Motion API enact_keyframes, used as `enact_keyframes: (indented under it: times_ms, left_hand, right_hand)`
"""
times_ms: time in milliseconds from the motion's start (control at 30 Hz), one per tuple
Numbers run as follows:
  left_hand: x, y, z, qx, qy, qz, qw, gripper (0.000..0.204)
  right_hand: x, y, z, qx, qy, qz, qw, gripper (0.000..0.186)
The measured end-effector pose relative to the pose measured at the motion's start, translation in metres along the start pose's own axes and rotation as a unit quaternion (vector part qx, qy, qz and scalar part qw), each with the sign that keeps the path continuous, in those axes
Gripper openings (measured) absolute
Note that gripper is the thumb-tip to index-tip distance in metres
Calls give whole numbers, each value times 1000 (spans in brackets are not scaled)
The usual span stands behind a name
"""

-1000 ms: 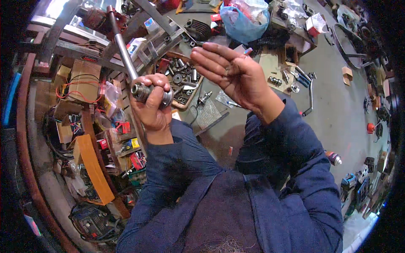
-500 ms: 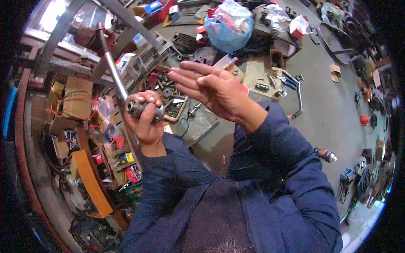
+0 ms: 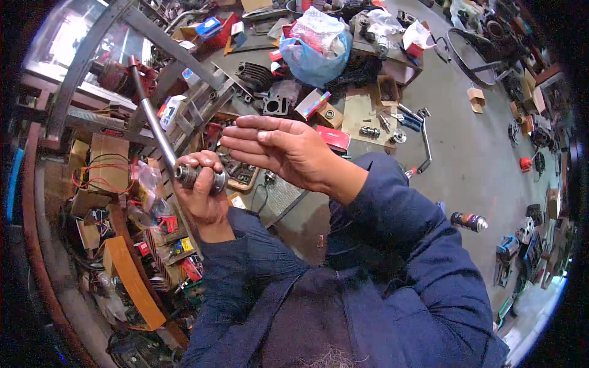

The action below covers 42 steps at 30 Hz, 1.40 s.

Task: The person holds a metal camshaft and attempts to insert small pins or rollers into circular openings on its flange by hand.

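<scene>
Fingers of the left hand (image 3: 204,199) are curled tight around a ringed metal part (image 3: 185,175), and it's a firm hold: thumb pressed across the middle, the others wrapped over the far side. Now look at the line of it! The long axis runs crosswise to the thumb, nearly level, dipping a touch to the right. The narrower, ribbed end points left, out past the thumb; the wide disc (image 3: 219,183) sits at the other end, right of the thumb, on the side toward the right hand (image 3: 283,153). So the part lies inside the grip, with both ends showing. And over there the right hand is open and flat, fingers stretched out together, tips aimed left, up and to the right of the disc and apart from it. Behind the left fingers slants a long metal rod (image 3: 157,127), climbing up and left; whether they touch it, I cannot tell. Just below the right fingers, a tray (image 3: 249,185) of metal parts; beyond the right knuckles, a red box (image 3: 334,139).
</scene>
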<state>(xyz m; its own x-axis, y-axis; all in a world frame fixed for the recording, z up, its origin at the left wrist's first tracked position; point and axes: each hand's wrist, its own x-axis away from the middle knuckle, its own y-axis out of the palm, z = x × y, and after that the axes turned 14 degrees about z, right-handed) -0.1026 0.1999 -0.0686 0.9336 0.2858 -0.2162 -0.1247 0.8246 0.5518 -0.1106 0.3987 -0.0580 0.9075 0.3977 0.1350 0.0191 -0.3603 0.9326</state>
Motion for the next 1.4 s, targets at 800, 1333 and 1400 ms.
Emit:
enact_keyframes:
  times_ms: [800, 1333, 1400]
  left_hand:
    - [16, 26, 14, -299, 124, -2, 946, 23]
    - [27, 32, 6, -302, 107, -24, 947, 21]
    - [27, 33, 7, -306, 118, -24, 944, 20]
  right_hand:
    - [-1, -1, 3, -5, 31, -2, 999, 65]
    - [2, -4, -3, -42, 29, -30, 998, 57]
    - [3, 3, -3, -27, 28, -1, 999, 57]
